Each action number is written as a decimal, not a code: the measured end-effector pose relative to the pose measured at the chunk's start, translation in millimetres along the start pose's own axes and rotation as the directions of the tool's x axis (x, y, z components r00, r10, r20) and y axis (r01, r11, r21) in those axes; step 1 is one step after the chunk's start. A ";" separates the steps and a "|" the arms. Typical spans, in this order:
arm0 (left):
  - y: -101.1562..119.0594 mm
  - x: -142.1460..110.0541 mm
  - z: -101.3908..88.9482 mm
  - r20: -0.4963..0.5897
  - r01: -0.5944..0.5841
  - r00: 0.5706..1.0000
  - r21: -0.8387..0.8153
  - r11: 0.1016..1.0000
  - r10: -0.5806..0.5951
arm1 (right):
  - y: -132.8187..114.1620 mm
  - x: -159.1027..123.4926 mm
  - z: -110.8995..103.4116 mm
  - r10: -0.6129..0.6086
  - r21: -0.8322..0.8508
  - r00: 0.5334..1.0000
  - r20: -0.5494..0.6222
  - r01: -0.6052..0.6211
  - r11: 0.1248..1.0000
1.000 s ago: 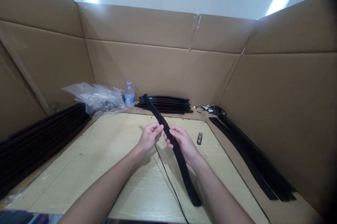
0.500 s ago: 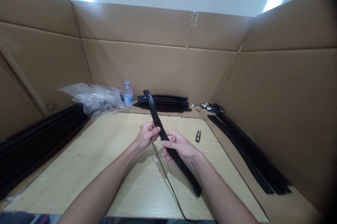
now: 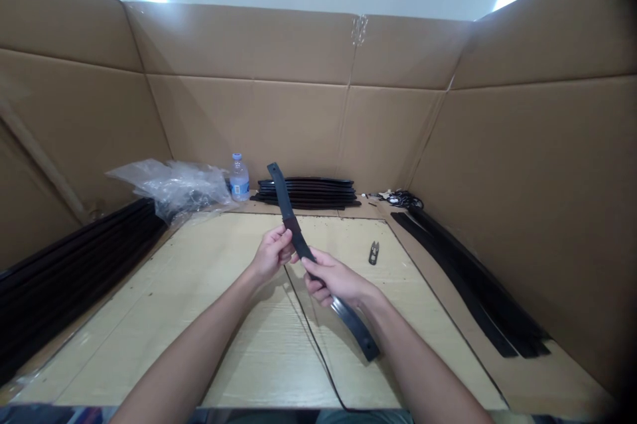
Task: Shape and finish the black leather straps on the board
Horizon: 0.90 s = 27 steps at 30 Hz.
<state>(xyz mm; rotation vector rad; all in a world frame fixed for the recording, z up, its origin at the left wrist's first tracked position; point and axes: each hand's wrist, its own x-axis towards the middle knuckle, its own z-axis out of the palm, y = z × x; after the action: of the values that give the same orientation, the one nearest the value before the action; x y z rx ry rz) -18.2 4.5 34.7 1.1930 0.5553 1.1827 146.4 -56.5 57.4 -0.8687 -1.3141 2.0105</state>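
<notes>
A curved black strip (image 3: 281, 192) with a hole near each end slants above the board. Near its middle is a darker wrapped section (image 3: 292, 226). My left hand (image 3: 271, 253) pinches the strip just below that wrap, thumb on top. Closed around the strip lower down is my right hand (image 3: 332, 276), which hides part of it. The strip's lower end (image 3: 365, 344) sticks out beneath my right wrist. From under my left hand a thin black cord (image 3: 311, 331) runs down over the board's near edge. Small thread snips (image 3: 373, 253) lie to the right of my hands.
Behind the pale board (image 3: 169, 284) are a stack of black curved strips (image 3: 308, 193), a water bottle (image 3: 239, 178) and clear plastic bags (image 3: 184, 188). Long black strips lie at left (image 3: 74, 278) and right (image 3: 468, 284). Cardboard walls (image 3: 253, 112) surround three sides.
The strip has been turned over about its length, so its other face with the end holes now shows. My right hand has wrapped further around it. The camera view has shifted slightly.
</notes>
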 end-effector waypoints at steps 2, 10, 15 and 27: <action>-1.3 2.4 -3.1 -0.026 -0.006 1.000 0.028 1.000 0.007 | 0.9 2.2 -1.7 -0.013 0.039 0.999 -0.032 0.014 0.999; -5.0 9.4 -12.5 -0.129 0.015 0.992 0.148 0.989 0.004 | 4.7 9.0 -12.2 -0.067 0.076 0.988 -0.141 0.078 0.994; -5.7 9.2 -12.1 -0.138 0.028 0.990 0.181 0.983 -0.003 | 8.7 14.3 -16.8 -0.112 0.032 0.975 -0.191 0.120 0.992; -1.9 2.8 -9.7 -0.010 -0.002 1.000 0.142 0.990 0.004 | 11.3 14.2 -10.5 -0.215 -0.051 0.957 -0.197 0.209 0.977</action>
<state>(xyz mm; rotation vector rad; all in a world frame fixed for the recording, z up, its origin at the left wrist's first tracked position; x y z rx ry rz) -24.6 11.2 30.3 1.3091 0.6540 1.1676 144.4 -43.8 40.8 -0.8800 -1.2670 1.6955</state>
